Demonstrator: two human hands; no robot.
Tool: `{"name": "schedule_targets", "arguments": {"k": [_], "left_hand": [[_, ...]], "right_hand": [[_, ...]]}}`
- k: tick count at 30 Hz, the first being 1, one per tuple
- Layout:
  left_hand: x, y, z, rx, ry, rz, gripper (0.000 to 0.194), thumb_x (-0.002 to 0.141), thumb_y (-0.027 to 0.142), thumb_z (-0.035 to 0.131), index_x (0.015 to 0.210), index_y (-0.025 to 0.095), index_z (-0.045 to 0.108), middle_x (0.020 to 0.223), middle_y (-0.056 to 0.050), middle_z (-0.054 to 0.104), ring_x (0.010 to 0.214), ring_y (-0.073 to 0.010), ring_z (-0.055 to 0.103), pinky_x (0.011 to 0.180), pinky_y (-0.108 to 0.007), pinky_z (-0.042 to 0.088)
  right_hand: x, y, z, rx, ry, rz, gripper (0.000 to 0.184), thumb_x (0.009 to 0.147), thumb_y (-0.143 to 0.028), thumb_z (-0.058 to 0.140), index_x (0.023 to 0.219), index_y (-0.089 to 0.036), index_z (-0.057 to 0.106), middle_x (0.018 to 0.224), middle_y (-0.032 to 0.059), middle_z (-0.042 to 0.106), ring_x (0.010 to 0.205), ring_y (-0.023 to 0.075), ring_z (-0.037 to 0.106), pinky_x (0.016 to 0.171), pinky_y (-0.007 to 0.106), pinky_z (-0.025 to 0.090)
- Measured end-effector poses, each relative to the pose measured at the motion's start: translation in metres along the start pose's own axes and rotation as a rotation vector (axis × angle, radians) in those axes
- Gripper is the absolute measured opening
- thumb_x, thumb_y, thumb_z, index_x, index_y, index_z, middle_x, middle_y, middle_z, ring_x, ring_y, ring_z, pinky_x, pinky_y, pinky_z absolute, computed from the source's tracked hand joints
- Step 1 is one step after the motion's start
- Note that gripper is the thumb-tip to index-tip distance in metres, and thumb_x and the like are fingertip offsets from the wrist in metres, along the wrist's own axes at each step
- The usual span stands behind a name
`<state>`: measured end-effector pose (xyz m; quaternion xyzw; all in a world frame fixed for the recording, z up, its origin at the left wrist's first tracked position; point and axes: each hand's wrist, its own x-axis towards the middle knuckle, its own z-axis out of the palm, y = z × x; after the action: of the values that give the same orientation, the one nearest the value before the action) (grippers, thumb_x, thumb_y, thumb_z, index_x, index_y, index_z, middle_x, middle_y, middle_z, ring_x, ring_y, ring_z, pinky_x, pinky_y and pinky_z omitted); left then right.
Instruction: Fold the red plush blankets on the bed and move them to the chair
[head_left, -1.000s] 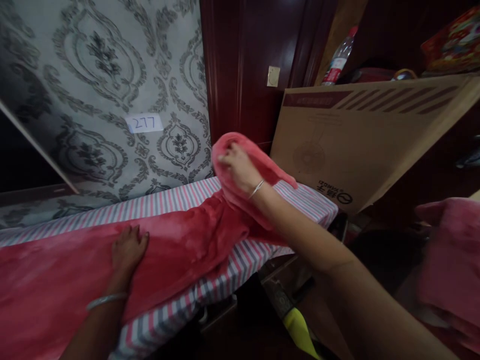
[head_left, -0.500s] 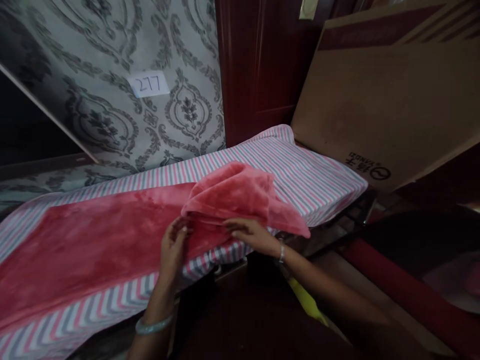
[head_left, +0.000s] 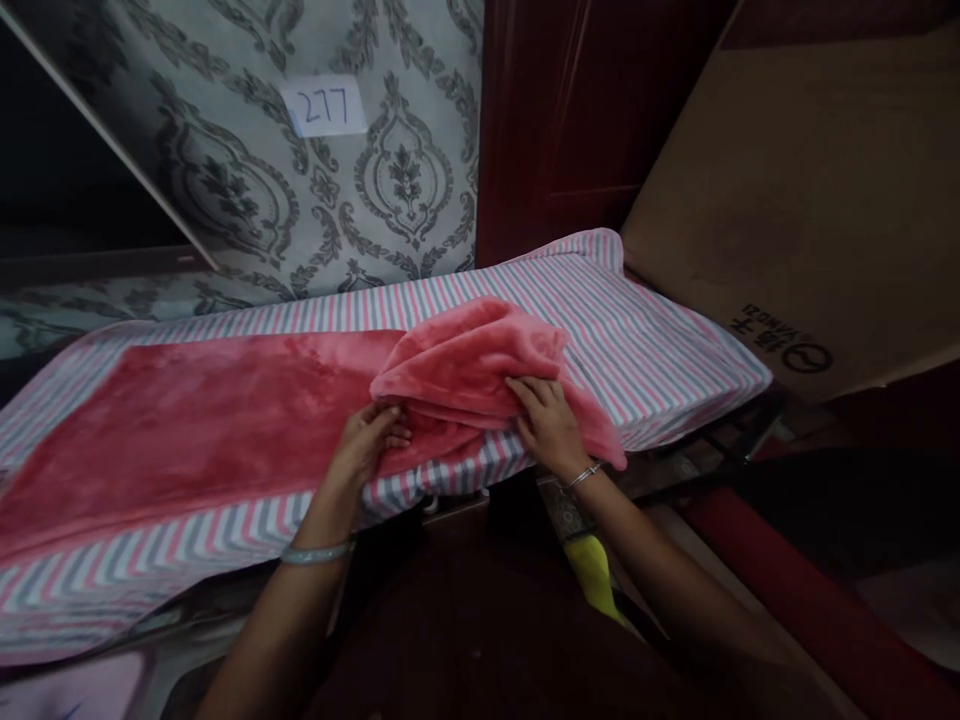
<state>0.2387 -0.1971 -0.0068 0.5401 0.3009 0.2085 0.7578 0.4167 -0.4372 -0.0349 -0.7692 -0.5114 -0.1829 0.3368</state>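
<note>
A pink fleece cloth (head_left: 202, 410) lies along a board covered in pink, grey and white stripes (head_left: 645, 340). Its right end is folded back into a rumpled bundle (head_left: 465, 360). My left hand (head_left: 367, 445) pinches the cloth's near edge under the fold, fingers curled on it. At the bundle's right side my right hand (head_left: 547, 425) rests with fingers pressed into the fleece and gripping it. Each wrist wears a bangle.
A large cardboard box (head_left: 810, 200) leans at the right, touching the board's far end. Patterned wallpaper with a paper label "277" (head_left: 324, 105) is behind. A dark red door (head_left: 570, 120) stands at the back. A yellow object (head_left: 596, 575) sits below the board.
My right hand brought the lifted end of the cloth down and folded it back onto the board. My left hand moved right to the fold's near edge. The view shifted downward.
</note>
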Motion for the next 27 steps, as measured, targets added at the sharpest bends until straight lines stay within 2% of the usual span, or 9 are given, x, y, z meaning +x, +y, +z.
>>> {"name": "schedule_targets", "arguments": {"k": [3,6,10,13,15,18,20,23,27], "left_hand": [[0.007,0.000,0.009,0.120,0.011,-0.008,0.040,0.061,0.042,0.086,0.075,0.016,0.061,0.058,-0.002,0.065,0.040,-0.0122,0.058,0.038,-0.021,0.049],[0.015,-0.001,0.025,0.203,0.033,0.036,0.040,0.062,0.046,0.083,0.079,0.016,0.062,0.047,0.000,0.060,0.035,-0.0136,0.054,0.033,-0.019,0.041],[0.022,0.009,0.043,0.099,0.097,0.269,0.031,0.066,0.042,0.074,0.082,0.018,0.062,0.057,0.003,0.063,0.043,-0.0140,0.059,0.041,-0.022,0.047],[0.020,0.022,0.048,0.141,0.122,0.435,0.022,0.066,0.036,0.069,0.076,0.018,0.062,0.059,0.006,0.060,0.045,-0.0107,0.056,0.044,-0.020,0.048],[0.017,0.027,0.049,0.196,0.123,0.462,0.018,0.067,0.034,0.067,0.074,0.019,0.061,0.059,0.006,0.058,0.044,-0.0098,0.054,0.044,-0.020,0.047],[0.010,0.026,0.050,0.215,0.117,0.430,0.017,0.069,0.034,0.065,0.076,0.020,0.060,0.058,0.006,0.058,0.044,-0.0107,0.054,0.044,-0.020,0.046],[0.007,0.020,0.051,0.197,0.108,0.406,0.018,0.070,0.035,0.066,0.077,0.020,0.059,0.058,0.006,0.057,0.045,-0.0118,0.054,0.045,-0.021,0.047],[0.005,0.010,0.052,0.201,0.087,0.381,0.021,0.070,0.035,0.068,0.082,0.021,0.060,0.060,0.007,0.056,0.047,-0.0112,0.053,0.046,-0.020,0.046],[0.006,0.003,0.056,0.323,0.032,0.343,0.025,0.062,0.027,0.073,0.084,0.019,0.065,0.071,0.002,0.064,0.060,-0.0127,0.057,0.051,-0.019,0.046]], "right_hand": [[0.011,0.004,-0.007,0.039,0.045,-0.029,0.043,0.089,-0.010,0.049,0.127,-0.022,0.066,0.117,0.0107,0.068,0.111,0.0296,0.058,0.101,0.051,0.051],[0.027,0.015,-0.028,0.084,0.151,-0.028,0.037,0.088,-0.008,0.046,0.113,-0.023,0.068,0.106,0.0075,0.071,0.102,0.0261,0.063,0.094,0.045,0.054],[0.033,0.042,-0.077,-0.075,0.416,-0.003,0.033,0.084,-0.008,0.048,0.105,-0.023,0.069,0.100,0.0066,0.072,0.097,0.0265,0.065,0.090,0.045,0.052],[0.006,0.057,-0.097,-0.240,0.509,0.066,0.032,0.084,-0.010,0.051,0.105,-0.023,0.071,0.100,0.0081,0.070,0.098,0.0286,0.063,0.092,0.048,0.050],[-0.025,0.058,-0.093,-0.254,0.422,0.084,0.034,0.085,-0.010,0.050,0.109,-0.023,0.072,0.098,0.0086,0.069,0.094,0.0276,0.063,0.087,0.046,0.051],[-0.071,0.052,-0.070,-0.167,0.240,0.090,0.039,0.089,-0.010,0.046,0.116,-0.023,0.070,0.099,0.0081,0.069,0.092,0.0259,0.064,0.082,0.043,0.054],[-0.092,0.047,-0.058,-0.137,0.235,0.143,0.040,0.090,-0.011,0.046,0.119,-0.024,0.069,0.101,0.0077,0.070,0.095,0.0262,0.064,0.084,0.045,0.054],[-0.105,0.048,-0.052,-0.127,0.291,0.222,0.041,0.089,-0.012,0.046,0.119,-0.026,0.070,0.103,0.0074,0.071,0.097,0.0271,0.065,0.089,0.049,0.054],[-0.108,0.052,-0.055,-0.093,0.287,0.262,0.040,0.090,-0.014,0.047,0.119,-0.026,0.071,0.105,0.0079,0.071,0.100,0.0276,0.065,0.093,0.052,0.053]]}}
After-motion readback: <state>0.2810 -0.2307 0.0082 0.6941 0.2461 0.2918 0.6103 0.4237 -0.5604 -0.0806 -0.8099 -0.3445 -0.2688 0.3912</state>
